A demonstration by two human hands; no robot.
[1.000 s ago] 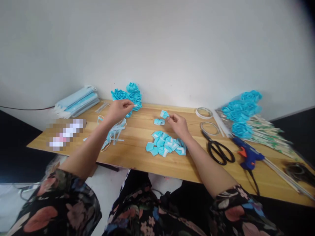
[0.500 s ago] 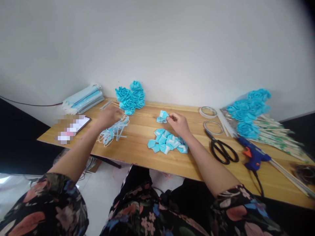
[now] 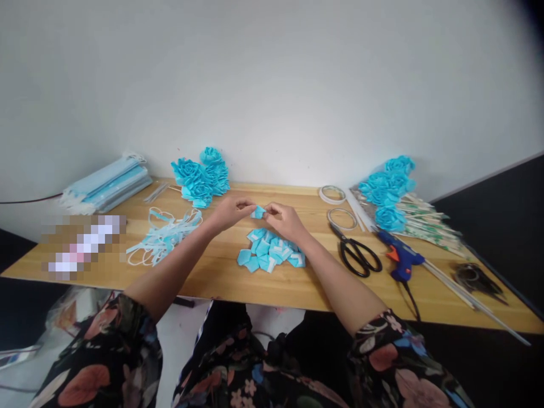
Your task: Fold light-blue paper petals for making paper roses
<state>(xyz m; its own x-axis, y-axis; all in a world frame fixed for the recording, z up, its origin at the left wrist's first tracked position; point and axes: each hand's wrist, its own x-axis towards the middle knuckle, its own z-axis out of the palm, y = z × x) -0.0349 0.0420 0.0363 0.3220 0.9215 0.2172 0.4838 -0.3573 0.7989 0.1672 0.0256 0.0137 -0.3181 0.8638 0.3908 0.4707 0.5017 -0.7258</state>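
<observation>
Between both hands is a small folded blue piece [image 3: 258, 212], cut from mask-like fabric. The fingers of my left hand [image 3: 233, 211] are closed on its left side. My right hand [image 3: 285, 220] pinches its right edge with thumb and fingers. Just below the hands lies a loose pile of similar folded blue pieces [image 3: 266, 252], some showing white strips. To the left of my left forearm is a tangle of cut white ear loops and pale blue strips [image 3: 170, 235].
Blue fabric roses [image 3: 199, 175] stand back left, beside stacked masks [image 3: 108, 181]. A phone [image 3: 87, 243] lies front left. On the right are tape rolls [image 3: 332, 195], black scissors [image 3: 359, 255], a blue glue gun [image 3: 402, 258], more blue roses [image 3: 389, 190] and wrapped sticks [image 3: 429, 221].
My left hand has moved right from above the cut strips to the blue piece and now grips it together with my right hand. The camera view has shifted to the right.
</observation>
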